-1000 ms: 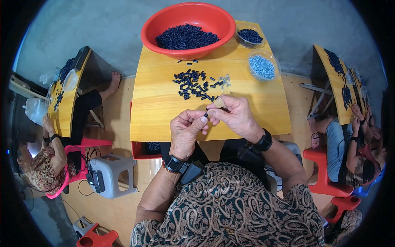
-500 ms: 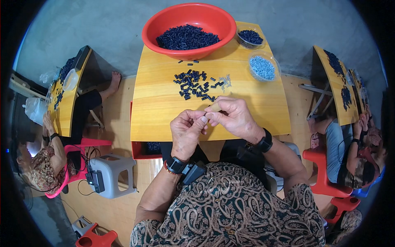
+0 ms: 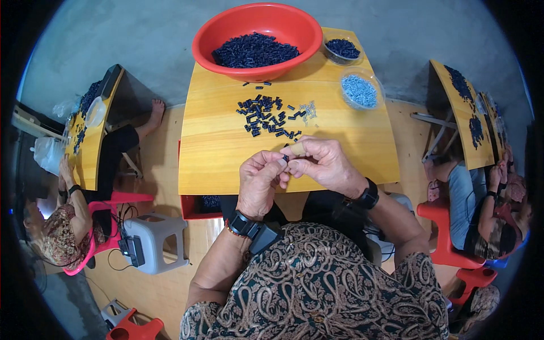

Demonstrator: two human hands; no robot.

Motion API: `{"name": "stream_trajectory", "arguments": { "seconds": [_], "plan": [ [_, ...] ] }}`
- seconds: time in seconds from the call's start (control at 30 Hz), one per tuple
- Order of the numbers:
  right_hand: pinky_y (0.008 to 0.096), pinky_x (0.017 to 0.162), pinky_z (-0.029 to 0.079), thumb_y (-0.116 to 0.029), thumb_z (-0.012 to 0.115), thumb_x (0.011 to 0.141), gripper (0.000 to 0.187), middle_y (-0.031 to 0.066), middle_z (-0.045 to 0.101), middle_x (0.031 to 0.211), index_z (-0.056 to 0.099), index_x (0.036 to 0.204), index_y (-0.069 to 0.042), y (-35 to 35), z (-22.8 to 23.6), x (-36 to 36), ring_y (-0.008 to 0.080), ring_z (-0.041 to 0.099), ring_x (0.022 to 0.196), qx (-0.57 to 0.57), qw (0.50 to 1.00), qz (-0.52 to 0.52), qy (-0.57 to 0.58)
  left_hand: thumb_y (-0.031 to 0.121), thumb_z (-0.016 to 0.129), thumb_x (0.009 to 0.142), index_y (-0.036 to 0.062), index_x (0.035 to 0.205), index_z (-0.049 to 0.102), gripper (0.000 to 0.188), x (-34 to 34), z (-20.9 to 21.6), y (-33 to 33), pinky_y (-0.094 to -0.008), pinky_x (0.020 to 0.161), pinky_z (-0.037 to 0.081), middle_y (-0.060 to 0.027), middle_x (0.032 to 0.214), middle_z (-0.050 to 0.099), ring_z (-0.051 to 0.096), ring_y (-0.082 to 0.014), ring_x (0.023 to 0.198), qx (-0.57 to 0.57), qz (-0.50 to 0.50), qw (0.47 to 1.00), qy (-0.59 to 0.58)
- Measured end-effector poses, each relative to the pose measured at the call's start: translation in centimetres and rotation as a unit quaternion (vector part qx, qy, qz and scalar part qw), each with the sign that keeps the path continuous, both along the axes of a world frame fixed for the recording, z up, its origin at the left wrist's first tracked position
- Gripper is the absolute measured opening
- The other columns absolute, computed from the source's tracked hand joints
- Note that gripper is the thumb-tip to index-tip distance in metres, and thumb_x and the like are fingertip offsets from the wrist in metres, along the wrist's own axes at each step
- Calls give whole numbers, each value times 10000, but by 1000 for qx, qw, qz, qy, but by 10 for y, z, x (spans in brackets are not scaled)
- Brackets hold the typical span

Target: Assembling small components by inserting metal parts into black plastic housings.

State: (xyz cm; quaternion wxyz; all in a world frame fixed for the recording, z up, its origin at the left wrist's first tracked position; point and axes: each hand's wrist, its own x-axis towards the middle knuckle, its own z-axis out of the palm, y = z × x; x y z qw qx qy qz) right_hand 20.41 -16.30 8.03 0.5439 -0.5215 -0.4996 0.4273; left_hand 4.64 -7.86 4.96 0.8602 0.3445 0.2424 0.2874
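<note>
My left hand [image 3: 259, 180] pinches a small dark piece [image 3: 285, 158] between thumb and fingers, just above the table's near edge. Right against it, my right hand [image 3: 326, 165] has its thumb and forefinger closed at the same piece; anything else in that pinch is too small to see. A tan wrap [image 3: 297, 148] covers the right forefinger. Beyond the hands lies a loose pile of short dark blue tube-shaped pieces [image 3: 262, 115]. Beside it on the right is a little heap of tiny pale blue pieces [image 3: 308, 111].
At the back of the yellow table [image 3: 215, 136] stands a red basin [image 3: 198, 50] of dark pieces. Clear tubs of dark pieces [image 3: 343, 49] and light blue pieces [image 3: 359, 92] stand back right. A red container [image 3: 191, 208] is below the left edge. People sit at tables either side.
Both hands stay together over the near edge. The left hand has shifted slightly right and turned a little, and the dark piece between the fingertips now shows more clearly.
</note>
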Motion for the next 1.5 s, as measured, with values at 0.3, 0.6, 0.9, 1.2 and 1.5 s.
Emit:
{"name": "stream_trajectory", "arguments": {
  "seconds": [0.3,0.6,0.9,1.2,1.5],
  "plan": [
    [259,694,541,13,710,811,298,72,624,896,641,1101,8,1,4,-9,133,652,811,21,991,-38,-126,57,596,902,-10,932,651,91,-1,1,2,-234,575,491,-87,862,687,608,-106,666,-51,-10,999,-4],
    [297,639,536,0,715,771,293,111,598,829,636,1052,23,4,0,-6,204,650,730,87,946,-74,-302,90,592,931,-15,969,643,123,-1,-1,-1,-257,658,514,-93,916,688,633,-134,750,-98,-30,994,-22],
    [266,675,553,-31,654,846,277,86,604,880,625,1111,46,5,-1,2,136,644,780,24,993,-33,-114,110,606,934,25,958,624,90,-9,-14,0,-277,665,537,-82,890,678,643,-150,737,-45,-40,998,-16],
    [229,634,533,-63,598,930,168,39,659,805,645,1057,36,13,0,18,87,628,690,-69,996,15,55,149,599,947,36,938,614,114,-6,-8,2,-274,623,524,-62,849,663,615,-127,675,-32,-49,998,21],
    [229,620,544,-122,640,924,160,65,678,830,650,980,28,16,-3,24,94,640,664,-113,988,46,91,111,633,926,1,951,626,113,-6,-4,0,-234,611,507,-62,821,667,603,-105,662,-21,-38,999,28]
  ]
}}
